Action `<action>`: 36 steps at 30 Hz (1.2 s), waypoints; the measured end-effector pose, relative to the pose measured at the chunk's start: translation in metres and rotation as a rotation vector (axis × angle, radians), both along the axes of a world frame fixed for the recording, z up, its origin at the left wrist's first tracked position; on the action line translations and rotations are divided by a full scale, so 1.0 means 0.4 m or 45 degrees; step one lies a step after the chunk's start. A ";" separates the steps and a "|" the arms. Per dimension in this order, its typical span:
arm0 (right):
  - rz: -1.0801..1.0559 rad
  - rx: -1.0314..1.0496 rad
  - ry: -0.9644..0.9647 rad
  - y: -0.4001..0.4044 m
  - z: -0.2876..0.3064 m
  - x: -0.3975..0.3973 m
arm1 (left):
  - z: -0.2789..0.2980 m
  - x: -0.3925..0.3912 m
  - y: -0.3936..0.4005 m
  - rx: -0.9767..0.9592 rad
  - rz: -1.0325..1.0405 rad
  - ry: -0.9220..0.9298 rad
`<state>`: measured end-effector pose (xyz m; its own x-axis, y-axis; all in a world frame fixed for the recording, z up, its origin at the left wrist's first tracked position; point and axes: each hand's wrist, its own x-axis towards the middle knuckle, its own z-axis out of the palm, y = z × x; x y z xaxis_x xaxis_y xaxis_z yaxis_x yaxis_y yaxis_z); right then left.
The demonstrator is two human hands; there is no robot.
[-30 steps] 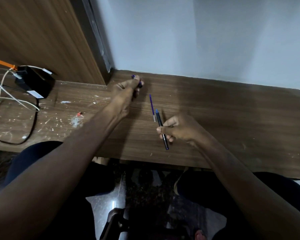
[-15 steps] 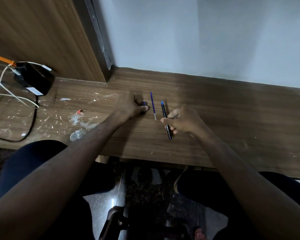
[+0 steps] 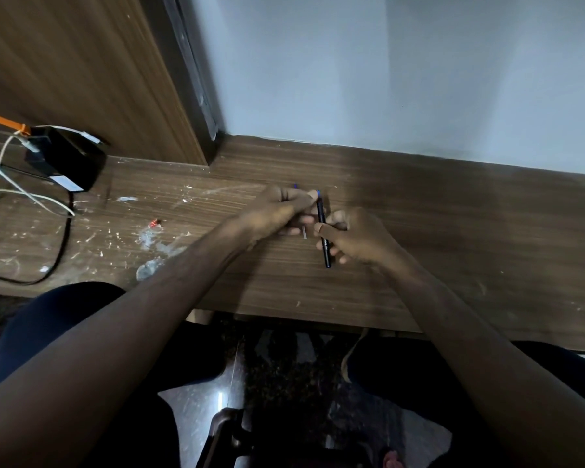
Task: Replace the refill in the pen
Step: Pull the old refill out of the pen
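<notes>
A black pen point(image 3: 324, 243) points away from me over the wooden desk point(image 3: 419, 231), with my right hand point(image 3: 357, 239) closed around its middle. My left hand point(image 3: 281, 211) reaches in from the left, and its thumb and forefinger pinch the pen's blue far end point(image 3: 318, 192). The thin blue refill lies on the desk under my left hand. Only its blue far end point(image 3: 295, 186) and its pale tip point(image 3: 304, 233) show. The small dark blue piece my left hand held earlier cannot be made out apart from the pen.
A black adapter point(image 3: 65, 157) with white cables point(image 3: 4, 184) and a black cable sits at the far left. White scraps and a small red bit point(image 3: 154, 223) litter the left of the desk. A wooden panel and a pale wall close off the back.
My left hand came back from the far part of the desk and moved right, over the refill, to the pen's far end. My right hand with the pen shifted slightly away from me.
</notes>
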<state>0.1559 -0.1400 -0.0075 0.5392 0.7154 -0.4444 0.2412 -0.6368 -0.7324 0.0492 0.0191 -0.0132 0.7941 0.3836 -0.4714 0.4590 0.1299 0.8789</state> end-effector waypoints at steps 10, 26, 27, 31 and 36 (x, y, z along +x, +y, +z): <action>0.030 0.049 0.415 0.001 -0.016 0.013 | 0.007 0.000 0.030 -0.159 0.275 -0.073; 0.049 0.093 -0.445 -0.007 0.004 -0.029 | -0.038 0.008 -0.008 -0.011 0.597 -0.171; 0.016 0.121 -0.470 -0.007 0.006 -0.029 | -0.036 0.007 -0.006 -0.010 0.601 -0.175; 0.012 0.148 -0.315 0.002 0.016 -0.025 | -0.029 0.006 0.004 -0.135 0.543 -0.196; -0.118 0.193 0.097 0.009 0.015 -0.022 | -0.037 0.005 -0.008 -0.061 0.483 -0.170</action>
<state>0.1469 -0.1364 -0.0015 0.5751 0.7258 -0.3773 0.1269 -0.5348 -0.8354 0.0513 0.0160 -0.0279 0.6557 0.6415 -0.3981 0.2527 0.3104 0.9164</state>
